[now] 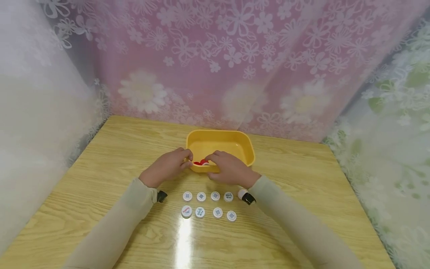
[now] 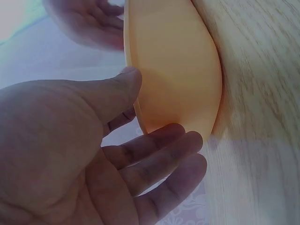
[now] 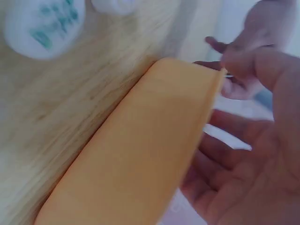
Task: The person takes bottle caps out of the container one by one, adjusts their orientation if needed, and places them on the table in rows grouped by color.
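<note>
A yellow plastic tub (image 1: 220, 140) stands on the table, with red and white bottle caps (image 1: 204, 162) inside its near left corner. My left hand (image 1: 173, 164) is at that corner; in the left wrist view its thumb and fingers hold the tub's rim and outer wall (image 2: 178, 70). My right hand (image 1: 231, 168) reaches over the near rim. Its fingers are inside by the caps, while its thumb lies along the front wall (image 3: 140, 140). Whether the right fingertips touch a cap is partly hidden.
Several white round caps, some with printed squares (image 1: 201, 196) and some with handwriting (image 1: 186, 212), lie in two rows in front of the tub. Another white cap (image 1: 241, 193) sits beside the right wrist camera (image 1: 248, 198). Flowered curtains (image 1: 215, 67) hang behind and at both sides.
</note>
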The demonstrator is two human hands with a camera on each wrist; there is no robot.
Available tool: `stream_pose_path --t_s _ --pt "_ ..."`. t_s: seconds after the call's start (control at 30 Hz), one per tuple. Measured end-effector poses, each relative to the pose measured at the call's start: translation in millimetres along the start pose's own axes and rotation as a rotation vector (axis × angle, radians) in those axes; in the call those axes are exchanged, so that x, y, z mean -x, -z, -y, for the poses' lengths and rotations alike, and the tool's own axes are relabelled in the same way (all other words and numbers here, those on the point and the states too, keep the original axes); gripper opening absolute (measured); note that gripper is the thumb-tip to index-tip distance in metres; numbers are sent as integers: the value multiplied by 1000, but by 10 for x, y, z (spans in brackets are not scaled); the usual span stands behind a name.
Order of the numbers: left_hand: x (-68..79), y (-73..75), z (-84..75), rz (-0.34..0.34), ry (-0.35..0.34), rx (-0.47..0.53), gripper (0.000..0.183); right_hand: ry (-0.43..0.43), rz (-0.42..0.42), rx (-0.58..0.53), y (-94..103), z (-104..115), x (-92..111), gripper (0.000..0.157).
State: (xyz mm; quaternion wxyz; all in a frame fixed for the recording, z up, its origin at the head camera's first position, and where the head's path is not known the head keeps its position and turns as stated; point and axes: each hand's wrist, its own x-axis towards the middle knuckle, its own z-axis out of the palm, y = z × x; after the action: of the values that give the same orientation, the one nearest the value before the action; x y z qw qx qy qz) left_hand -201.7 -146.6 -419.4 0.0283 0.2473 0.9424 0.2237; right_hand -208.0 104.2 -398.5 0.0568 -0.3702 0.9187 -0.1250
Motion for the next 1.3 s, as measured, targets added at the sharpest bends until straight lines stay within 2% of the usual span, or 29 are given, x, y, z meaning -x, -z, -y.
stream_pose_path --t_s 0.17,0.3,0.47,0.63,0.73,0.97,1.07,1.17,1.3 --pt "-4 -17 23 -3 -5 15 14 -4 161 64 -92 -34 -252 38" --pt "14 14 12 -7 -15 15 14 -22 196 112 -149 -73 -316 34" --pt "6 47 -17 15 0 16 15 -21 209 89 -180 -156 -357 33" --pt "-4 38 -3 24 9 17 15 7 240 -32 -153 -213 -428 23" --pt "-6 24 3 28 20 14 16 14 267 -147 -130 -263 -450 15" --pt "-2 20 -9 36 32 9 17 -25 351 -382 -22 -435 -414 20" --pt "1 34 -17 35 28 3 16 -39 361 -465 45 -486 -386 21" --pt "1 39 -19 34 37 6 16 -61 353 -517 103 -508 -369 24" --pt "8 41 -7 21 43 24 17 -49 352 -503 121 -514 -376 29"
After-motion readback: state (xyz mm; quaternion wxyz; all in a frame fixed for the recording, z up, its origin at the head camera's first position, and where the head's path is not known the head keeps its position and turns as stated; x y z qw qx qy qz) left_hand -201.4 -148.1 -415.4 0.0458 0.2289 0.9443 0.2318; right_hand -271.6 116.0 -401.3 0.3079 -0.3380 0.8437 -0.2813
